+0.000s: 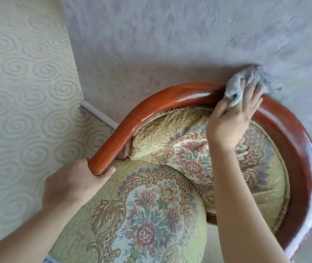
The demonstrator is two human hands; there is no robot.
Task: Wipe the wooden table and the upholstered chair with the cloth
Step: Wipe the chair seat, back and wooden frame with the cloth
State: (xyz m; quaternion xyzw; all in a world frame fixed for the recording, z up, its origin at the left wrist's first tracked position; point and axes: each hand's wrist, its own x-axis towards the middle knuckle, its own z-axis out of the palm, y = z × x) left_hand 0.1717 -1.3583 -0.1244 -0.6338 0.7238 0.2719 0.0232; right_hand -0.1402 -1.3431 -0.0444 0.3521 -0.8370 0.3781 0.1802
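My right hand, at the upper right of the frame, presses a crumpled grey cloth onto the curved top rail of the upholstered chair. The fingers lie fairly straight over the cloth, with the thumb tucked against its lower edge, pinning it to the polished red-brown wood. The cloth sits at the crest of the rail, hard against the wall behind.

My left hand, at the lower left, grips the free end of the rail, thumb curled under it, steadying the chair.

The step in hand, as I judge it, is wiping the wooden frame. To do it well I should follow the curve of the rail with even pressure and keep the bunched cloth wrapped over both inner and outer faces. I should also keep its loose fringe from catching between rail and wall.

The floral tapestry seat cushion and back pad fill the lower centre. Whether they have been wiped cannot be determined. The wooden table is not in view.
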